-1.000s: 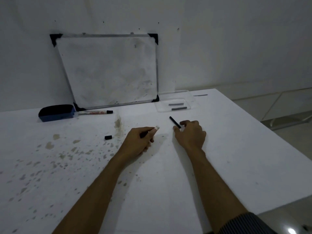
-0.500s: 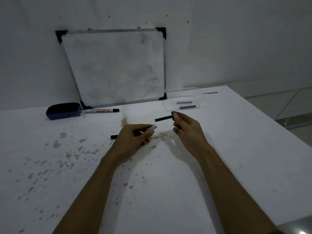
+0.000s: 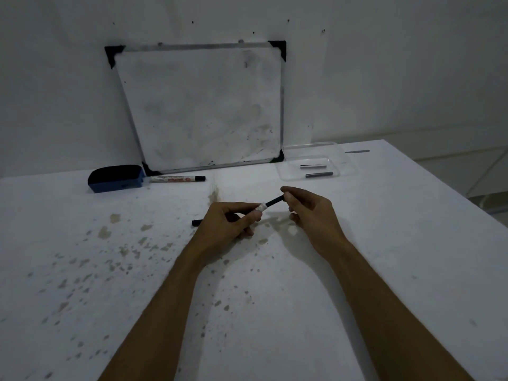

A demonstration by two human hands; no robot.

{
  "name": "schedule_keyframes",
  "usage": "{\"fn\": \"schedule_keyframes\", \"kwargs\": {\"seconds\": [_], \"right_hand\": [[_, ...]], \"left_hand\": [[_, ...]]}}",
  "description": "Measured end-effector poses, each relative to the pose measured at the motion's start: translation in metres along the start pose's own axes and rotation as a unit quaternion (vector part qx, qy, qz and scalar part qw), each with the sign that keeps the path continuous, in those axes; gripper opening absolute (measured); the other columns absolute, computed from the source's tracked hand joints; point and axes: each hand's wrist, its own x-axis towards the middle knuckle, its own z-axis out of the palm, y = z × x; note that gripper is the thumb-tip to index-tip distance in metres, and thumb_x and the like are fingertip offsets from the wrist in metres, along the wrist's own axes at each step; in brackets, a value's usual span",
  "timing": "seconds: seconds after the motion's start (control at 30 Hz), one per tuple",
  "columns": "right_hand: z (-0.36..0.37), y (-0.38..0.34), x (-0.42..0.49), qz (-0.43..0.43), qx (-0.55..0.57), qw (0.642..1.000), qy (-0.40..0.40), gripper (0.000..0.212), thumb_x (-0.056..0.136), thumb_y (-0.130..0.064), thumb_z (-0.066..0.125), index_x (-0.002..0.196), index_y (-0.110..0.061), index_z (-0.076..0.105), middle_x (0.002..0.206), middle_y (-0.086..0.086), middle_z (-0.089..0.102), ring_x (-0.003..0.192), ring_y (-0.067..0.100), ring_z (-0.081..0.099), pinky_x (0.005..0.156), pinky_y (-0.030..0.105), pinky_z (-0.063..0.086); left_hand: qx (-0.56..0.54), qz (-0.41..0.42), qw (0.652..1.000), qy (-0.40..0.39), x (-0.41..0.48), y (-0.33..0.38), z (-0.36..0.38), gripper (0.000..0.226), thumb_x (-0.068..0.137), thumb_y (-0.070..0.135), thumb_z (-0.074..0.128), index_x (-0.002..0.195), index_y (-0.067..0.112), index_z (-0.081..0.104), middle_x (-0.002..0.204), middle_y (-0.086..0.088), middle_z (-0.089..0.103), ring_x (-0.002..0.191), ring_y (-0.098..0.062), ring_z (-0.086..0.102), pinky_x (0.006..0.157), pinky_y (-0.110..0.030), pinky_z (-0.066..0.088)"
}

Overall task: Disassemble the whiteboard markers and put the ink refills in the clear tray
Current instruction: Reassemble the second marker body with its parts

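My left hand [image 3: 228,225] grips a white marker barrel [image 3: 258,209] just above the table, its open end pointing right. A black ink refill [image 3: 274,201] sticks out of that end, and my right hand [image 3: 310,213] pinches its far tip. The clear tray [image 3: 349,163] stands at the back right with two dark refills [image 3: 319,174] lying in it. A small black cap [image 3: 196,222] lies on the table left of my left hand. A whole marker [image 3: 177,179] with a black cap lies further back.
A whiteboard [image 3: 203,105] leans against the wall behind the table. A blue eraser [image 3: 115,178] sits at the back left beside the whole marker. A thin grey strip [image 3: 357,151] lies past the tray. The table's right edge [image 3: 453,196] runs diagonally; the tabletop is stained.
My right hand lifted the black refill off the table and brought its end to the barrel's open mouth in my left hand. The two hands moved together.
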Motion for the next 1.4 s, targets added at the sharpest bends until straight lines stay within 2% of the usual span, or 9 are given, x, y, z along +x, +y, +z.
{"fn": "schedule_keyframes", "kwargs": {"seconds": [0.1, 0.27, 0.5, 0.63, 0.8, 0.93, 1.07, 1.23, 1.4], "right_hand": [[0.006, -0.003, -0.006, -0.038, -0.032, 0.998, -0.047, 0.027, 0.097, -0.026, 0.066, 0.123, -0.027, 0.073, 0.092, -0.017, 0.072, 0.076, -0.008, 0.063, 0.07, 0.012, 0.051], [0.018, -0.002, -0.011, -0.074, -0.068, 0.994, -0.037, 0.018, 0.092, -0.028, 0.073, 0.109, -0.028, 0.077, 0.102, -0.012, 0.078, 0.098, 0.002, 0.07, 0.088, 0.023, 0.057], [0.024, -0.009, -0.028, -0.114, -0.12, 0.985, -0.049, 0.026, 0.098, -0.033, 0.064, 0.121, -0.027, 0.074, 0.104, -0.013, 0.077, 0.082, -0.009, 0.066, 0.081, 0.012, 0.052], [0.03, -0.004, -0.031, -0.099, -0.201, 0.97, -0.092, 0.024, 0.098, -0.035, 0.062, 0.118, -0.028, 0.075, 0.102, -0.013, 0.077, 0.094, 0.0, 0.069, 0.084, 0.018, 0.053], [0.064, -0.013, -0.018, -0.117, -0.351, 0.917, -0.149, 0.021, 0.096, -0.038, 0.064, 0.114, -0.032, 0.072, 0.099, -0.017, 0.07, 0.082, 0.003, 0.066, 0.067, 0.008, 0.046], [0.107, -0.009, -0.007, -0.157, -0.426, 0.874, -0.171, 0.034, 0.094, -0.034, 0.067, 0.126, -0.024, 0.065, 0.115, -0.001, 0.066, 0.081, 0.01, 0.06, 0.081, 0.023, 0.049], [0.137, -0.004, -0.008, -0.143, -0.422, 0.88, -0.166, 0.057, 0.09, -0.049, 0.068, 0.14, -0.026, 0.055, 0.129, 0.002, 0.056, 0.111, 0.018, 0.06, 0.089, 0.025, 0.044], [0.151, 0.0, -0.01, -0.189, -0.435, 0.863, -0.172, 0.024, 0.093, -0.038, 0.067, 0.112, -0.027, 0.074, 0.109, 0.001, 0.062, 0.095, 0.017, 0.063, 0.082, 0.027, 0.051], [0.127, -0.005, -0.017, -0.175, -0.389, 0.896, -0.125, 0.023, 0.1, -0.032, 0.06, 0.117, -0.021, 0.07, 0.108, -0.004, 0.065, 0.087, 0.008, 0.059, 0.076, 0.015, 0.045]], "left_hand": [[0.004, 0.004, 1.0, -0.001, 0.001, -0.001, 0.001, 0.032, 0.091, 0.038, 0.076, 0.12, 0.025, 0.078, 0.092, 0.002, 0.082, 0.071, -0.022, 0.076, 0.064, -0.03, 0.06], [0.005, 0.012, 1.0, 0.008, -0.002, 0.001, 0.001, 0.032, 0.091, 0.039, 0.076, 0.12, 0.025, 0.078, 0.094, 0.002, 0.082, 0.069, -0.025, 0.077, 0.058, -0.028, 0.056], [0.033, 0.006, 0.999, 0.007, -0.016, 0.03, -0.012, 0.028, 0.092, 0.047, 0.073, 0.112, 0.029, 0.081, 0.097, 0.008, 0.081, 0.062, -0.022, 0.073, 0.044, -0.023, 0.047], [0.081, -0.005, 0.997, 0.016, -0.031, 0.033, -0.037, 0.035, 0.09, 0.052, 0.074, 0.113, 0.027, 0.079, 0.095, 0.008, 0.081, 0.065, -0.02, 0.075, 0.044, -0.025, 0.048], [0.103, 0.004, 0.988, 0.112, -0.056, 0.007, -0.081, 0.034, 0.092, 0.048, 0.072, 0.119, 0.027, 0.076, 0.091, 0.01, 0.08, 0.06, -0.015, 0.072, 0.045, -0.023, 0.05], [-0.013, -0.028, 0.976, 0.215, -0.064, -0.01, -0.094, 0.033, 0.092, 0.051, 0.072, 0.11, 0.025, 0.079, 0.086, -0.001, 0.079, 0.054, -0.022, 0.064, 0.044, -0.031, 0.051], [-0.037, -0.028, 0.977, 0.209, -0.059, -0.013, -0.101, 0.033, 0.093, 0.048, 0.071, 0.111, 0.022, 0.078, 0.091, -0.004, 0.079, 0.056, -0.024, 0.066, 0.052, -0.043, 0.056], [-0.014, -0.026, 0.982, 0.184, -0.059, -0.019, -0.101, 0.031, 0.092, 0.053, 0.07, 0.102, 0.025, 0.08, 0.081, -0.006, 0.078, 0.055, -0.03, 0.065, 0.049, -0.038, 0.054], [-0.027, -0.009, 0.989, 0.146, -0.054, -0.009, -0.087, 0.033, 0.096, 0.04, 0.071, 0.118, 0.015, 0.076, 0.087, 0.0, 0.079, 0.057, -0.02, 0.067, 0.049, -0.038, 0.056]]}}
